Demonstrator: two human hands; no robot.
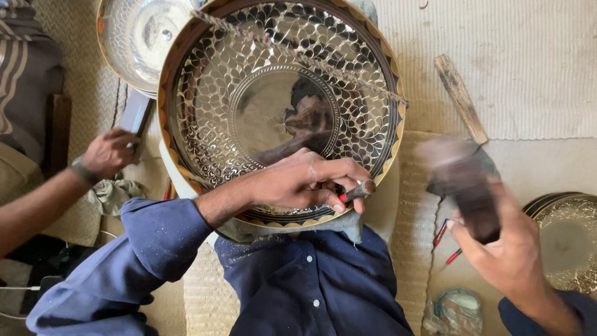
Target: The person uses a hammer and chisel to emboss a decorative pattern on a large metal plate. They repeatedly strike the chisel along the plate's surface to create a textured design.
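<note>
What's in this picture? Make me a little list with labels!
Left hand: pinches a small chisel against the plate's rim
Right hand: holds a dark mallet, blurred
Plate: big, round, shiny, leaf pattern cut in
Cord: lies across the plate
Other person's hand: at left, on a flat tool
Second plate: at right edge

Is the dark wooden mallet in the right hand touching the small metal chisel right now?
Apart. The head view shows the dark wooden mallet in the right hand motion-blurred off to the side, with woven mat visible between it and the small metal chisel.
</note>
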